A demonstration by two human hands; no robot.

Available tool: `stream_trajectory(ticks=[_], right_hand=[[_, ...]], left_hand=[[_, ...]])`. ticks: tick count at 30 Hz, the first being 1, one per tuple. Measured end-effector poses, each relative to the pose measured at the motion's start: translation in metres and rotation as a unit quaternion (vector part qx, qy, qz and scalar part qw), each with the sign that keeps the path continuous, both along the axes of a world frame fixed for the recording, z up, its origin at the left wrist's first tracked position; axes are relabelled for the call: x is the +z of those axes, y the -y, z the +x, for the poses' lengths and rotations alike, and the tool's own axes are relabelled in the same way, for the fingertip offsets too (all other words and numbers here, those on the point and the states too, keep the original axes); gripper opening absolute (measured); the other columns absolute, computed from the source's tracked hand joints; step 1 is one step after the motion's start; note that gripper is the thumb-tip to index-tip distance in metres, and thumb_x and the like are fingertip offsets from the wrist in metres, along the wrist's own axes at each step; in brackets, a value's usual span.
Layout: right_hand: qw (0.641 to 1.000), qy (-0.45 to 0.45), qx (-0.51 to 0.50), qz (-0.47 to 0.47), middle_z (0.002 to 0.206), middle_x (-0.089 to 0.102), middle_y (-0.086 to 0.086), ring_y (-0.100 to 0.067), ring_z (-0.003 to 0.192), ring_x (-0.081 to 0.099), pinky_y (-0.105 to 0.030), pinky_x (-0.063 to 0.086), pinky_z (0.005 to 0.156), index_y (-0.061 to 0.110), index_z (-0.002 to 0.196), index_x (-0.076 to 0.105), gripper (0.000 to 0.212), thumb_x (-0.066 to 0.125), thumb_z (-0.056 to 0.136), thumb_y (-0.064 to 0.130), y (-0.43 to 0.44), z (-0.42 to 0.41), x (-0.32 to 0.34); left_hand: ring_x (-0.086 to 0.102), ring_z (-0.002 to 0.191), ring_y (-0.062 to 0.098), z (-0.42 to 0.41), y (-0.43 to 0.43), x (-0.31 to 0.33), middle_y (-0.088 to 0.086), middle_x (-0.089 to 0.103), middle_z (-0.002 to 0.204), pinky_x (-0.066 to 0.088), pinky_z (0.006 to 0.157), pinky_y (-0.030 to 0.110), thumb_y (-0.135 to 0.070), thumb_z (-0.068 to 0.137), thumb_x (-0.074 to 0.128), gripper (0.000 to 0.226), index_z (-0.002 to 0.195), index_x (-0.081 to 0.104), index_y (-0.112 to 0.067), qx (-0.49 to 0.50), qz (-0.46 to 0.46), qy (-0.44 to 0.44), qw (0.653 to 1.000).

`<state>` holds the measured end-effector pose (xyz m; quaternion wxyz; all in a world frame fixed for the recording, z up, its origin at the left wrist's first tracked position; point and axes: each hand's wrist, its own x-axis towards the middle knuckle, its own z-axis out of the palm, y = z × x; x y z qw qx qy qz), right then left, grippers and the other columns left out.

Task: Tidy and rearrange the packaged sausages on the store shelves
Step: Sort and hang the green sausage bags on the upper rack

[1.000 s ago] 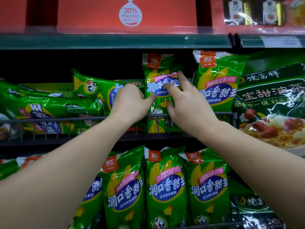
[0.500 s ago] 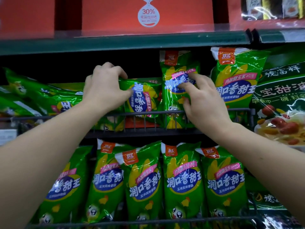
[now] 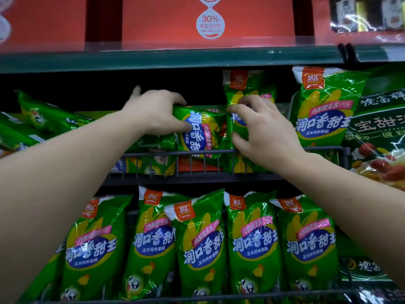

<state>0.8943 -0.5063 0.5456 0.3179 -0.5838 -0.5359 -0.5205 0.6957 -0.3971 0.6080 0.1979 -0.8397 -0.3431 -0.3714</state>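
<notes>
Green sausage packs with blue labels fill two wire-fronted shelves. My left hand (image 3: 156, 111) grips the left end of a sideways sausage pack (image 3: 200, 130) lying on the middle shelf. My right hand (image 3: 262, 130) holds an upright sausage pack (image 3: 243, 88) just right of it, thumb and fingers pinching its front. Another upright pack (image 3: 324, 106) stands further right. Several packs (image 3: 46, 119) lie flat at the left of the same shelf. On the lower shelf a row of upright packs (image 3: 201, 242) stands side by side.
A black wire rail (image 3: 197, 153) fronts the middle shelf. The green shelf edge (image 3: 166, 60) above carries red boxes (image 3: 208, 18). Dark green packets (image 3: 381, 128) with a food picture sit at the far right. Behind the packs the shelf is dark.
My left hand has dragged the sideways pack rightwards until it meets the upright pack. My right hand has shifted its grip on the upright pack. The view has moved closer.
</notes>
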Motion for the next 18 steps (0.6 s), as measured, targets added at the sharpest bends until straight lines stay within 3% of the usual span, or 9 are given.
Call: stream_trajectory(ticks=[3,7,8,18], right_hand=[[1.000,-0.002,-0.022,-0.016,0.145,0.043,-0.004,-0.026,0.133,0.037,-0.042,0.048,0.089,0.025,0.138,0.053,0.051,0.062,0.088,0.034,-0.002,0.002,-0.003],[1.000,-0.003,-0.021,-0.011,0.148,0.040,-0.002,-0.026,0.136,0.035,-0.045,0.047,0.096,0.028,0.139,0.052,0.051,0.059,0.089,0.037,-0.002,0.006,-0.006],[1.000,-0.008,-0.018,-0.011,0.149,0.039,-0.001,-0.025,0.136,0.033,-0.045,0.046,0.097,0.029,0.139,0.051,0.051,0.058,0.089,0.037,-0.002,0.007,-0.006],[0.993,-0.092,0.064,-0.021,0.155,0.030,0.006,-0.019,0.142,0.020,-0.040,0.038,0.105,0.033,0.142,0.046,0.054,0.060,0.090,0.030,-0.005,0.012,-0.011]], left_hand=[[0.048,0.132,0.023,0.012,-0.003,0.002,-0.004,0.061,0.133,-0.003,0.121,0.055,-0.070,0.072,0.068,0.085,0.143,0.043,-0.031,0.033,0.020,-0.065,0.997],[0.050,0.127,0.025,0.016,-0.007,0.005,-0.004,0.057,0.136,0.031,0.112,0.049,-0.072,0.063,0.074,0.096,0.144,0.042,-0.032,0.034,0.009,-0.062,0.997],[0.051,0.126,0.025,0.017,-0.007,0.006,-0.004,0.057,0.135,0.034,0.109,0.049,-0.073,0.062,0.074,0.096,0.143,0.042,-0.033,0.034,0.010,-0.060,0.998],[0.056,0.117,0.029,0.015,-0.003,-0.004,-0.002,0.065,0.119,0.030,0.105,0.052,-0.067,0.064,0.078,0.078,0.128,0.052,-0.031,0.034,0.027,0.009,0.999]])
